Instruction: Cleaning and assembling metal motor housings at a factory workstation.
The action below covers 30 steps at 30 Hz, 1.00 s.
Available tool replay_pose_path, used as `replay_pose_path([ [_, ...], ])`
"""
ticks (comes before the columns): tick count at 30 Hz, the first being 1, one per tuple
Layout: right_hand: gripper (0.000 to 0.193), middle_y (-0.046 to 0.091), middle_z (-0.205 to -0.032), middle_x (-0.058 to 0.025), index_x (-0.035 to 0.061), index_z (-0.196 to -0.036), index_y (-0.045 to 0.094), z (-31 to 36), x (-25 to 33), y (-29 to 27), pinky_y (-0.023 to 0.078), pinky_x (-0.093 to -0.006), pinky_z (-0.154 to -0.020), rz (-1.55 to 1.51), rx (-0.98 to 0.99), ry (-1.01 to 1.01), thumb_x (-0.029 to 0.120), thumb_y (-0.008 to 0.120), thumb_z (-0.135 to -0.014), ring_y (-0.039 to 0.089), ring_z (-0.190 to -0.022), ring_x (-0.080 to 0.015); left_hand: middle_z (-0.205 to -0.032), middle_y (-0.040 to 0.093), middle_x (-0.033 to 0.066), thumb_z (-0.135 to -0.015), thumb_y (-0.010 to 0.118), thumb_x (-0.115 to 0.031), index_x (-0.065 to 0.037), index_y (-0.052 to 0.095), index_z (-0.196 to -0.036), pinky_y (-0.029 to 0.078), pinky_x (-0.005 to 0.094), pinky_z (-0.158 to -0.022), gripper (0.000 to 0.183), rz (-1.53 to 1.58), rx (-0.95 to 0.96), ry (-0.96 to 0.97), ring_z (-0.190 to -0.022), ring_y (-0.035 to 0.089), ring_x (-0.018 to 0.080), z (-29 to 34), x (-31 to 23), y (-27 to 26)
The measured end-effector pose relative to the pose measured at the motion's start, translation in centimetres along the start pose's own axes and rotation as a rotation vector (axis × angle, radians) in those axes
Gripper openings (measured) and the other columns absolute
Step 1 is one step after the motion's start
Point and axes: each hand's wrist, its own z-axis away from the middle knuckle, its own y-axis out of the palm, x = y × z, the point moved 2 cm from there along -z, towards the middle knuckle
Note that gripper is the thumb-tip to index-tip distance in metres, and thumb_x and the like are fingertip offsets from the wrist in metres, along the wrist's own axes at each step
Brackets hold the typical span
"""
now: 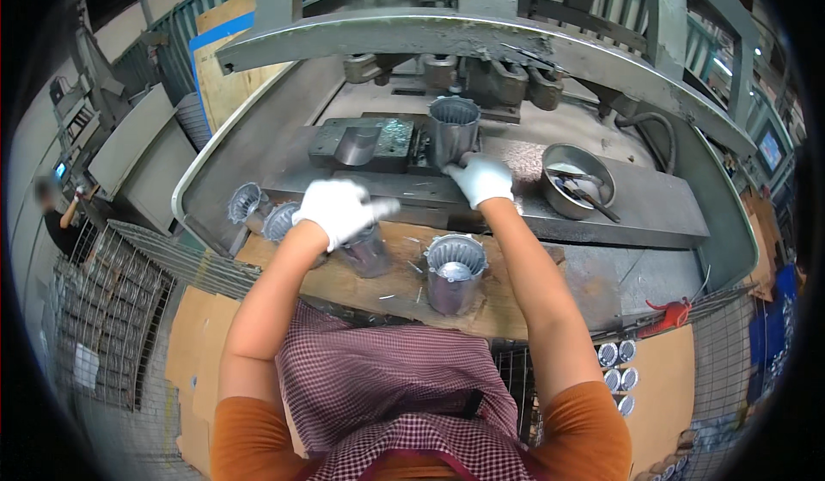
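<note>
My right hand (481, 180), in a white glove, grips the lower side of a finned metal cylinder (455, 128) that stands upright on the machine bed. My left hand (333, 211), also gloved, is closed above the wooden board. A blurred greyish bar sticks out of it to the right; I cannot make out what it is. Beneath this hand stands a metal cylinder (367, 253), partly covered by it. Another finned cylinder (454, 279) stands open end up on the board to the right. Two more cylinders, one (247, 206) at the far left, sit beyond my left wrist.
A metal bowl (557, 202) with brush-like tools rests on the bed at right. Left of the held cylinder is a block (391, 141) with a curved recess. A heavy machine beam (412, 41) crosses overhead. Metal slivers lie on the wooden board (400, 296). Someone stands far left.
</note>
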Motion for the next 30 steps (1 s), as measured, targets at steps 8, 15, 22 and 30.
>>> replay_pose_path([
  [8, 0.043, 0.069, -0.093, -0.0154, 0.0102, -0.090, 0.071, 2.5, 0.1, -1.3, 0.051, -0.0431, -0.078, -0.093, -0.017, 0.050, 0.051, 0.059, -0.085, 0.066, -0.089, -0.0344, -0.103, 0.067, 0.0220, -0.091, 0.039, -0.058, -0.003, 0.070, -0.100, 0.047, 0.0444, -0.090, 0.064, 0.245, -0.081, -0.001, -0.101, 0.061, 0.0401, 0.0, 3.0, 9.0],
  [15, 0.026, 0.070, -0.090, -0.0150, 0.0041, -0.088, 0.072, 17.6, -10.9, -9.1, 0.052, -0.0382, -0.077, -0.164, -0.416, 0.111, 0.029, 0.074, -0.080, 0.066, -0.082, -0.0313, -0.094, 0.066, 0.0090, -0.088, 0.061, -0.029, -0.005, 0.065, -0.102, 0.052, 0.0348, -0.076, 0.027, 1.978, -0.449, -0.442, -0.085, 0.063, 0.0214, 1.9, 5.1, 5.2],
  [22, 0.018, 0.068, -0.088, -0.0142, 0.0007, -0.090, 0.070, 29.3, -24.6, -12.5, 0.050, -0.0342, -0.079, -0.166, -0.553, 0.483, 0.018, 0.069, -0.084, 0.065, -0.082, -0.0279, -0.117, 0.064, 0.0076, -0.088, 0.057, -0.020, -0.004, 0.060, -0.124, 0.046, 0.0302, -0.090, 0.039, 1.508, -0.577, 0.045, -0.103, 0.060, 0.0180, -6.2, 6.9, 2.9],
  [30, 0.026, 0.063, -0.071, -0.0126, -0.0016, -0.082, 0.065, 29.9, -26.1, -9.7, 0.045, -0.0353, -0.064, -0.181, -0.617, 0.478, 0.022, 0.059, -0.092, 0.058, -0.064, -0.0233, -0.112, 0.065, 0.0217, -0.084, 0.061, -0.050, -0.001, 0.067, -0.106, 0.047, 0.0424, -0.090, 0.054, 0.605, -0.566, -0.215, -0.107, 0.059, 0.0390, -11.5, 6.2, 6.3],
])
